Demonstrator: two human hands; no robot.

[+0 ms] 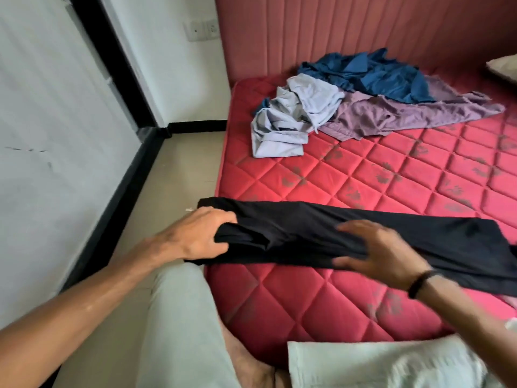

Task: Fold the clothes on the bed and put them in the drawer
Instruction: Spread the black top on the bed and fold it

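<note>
Folding was under way: the left hand (201,233) gripped the black garment (349,233) at the bed (363,177) edge, lower centre; the right hand (375,247) lay flat, fingers spread, on it. Next probably: fold it over.

Long black fabric garment (349,233); red diamond-quilted mattress (391,175) with faded grey floral motifs; pink-red vertically ribbed padded headboard (335,32); crumpled light-blue shirt (291,121); crumpled purple garment (391,113); crumpled dark-blue garment (377,74); black wristband (419,282); white wall (56,121), black baseboard (126,186).
</note>
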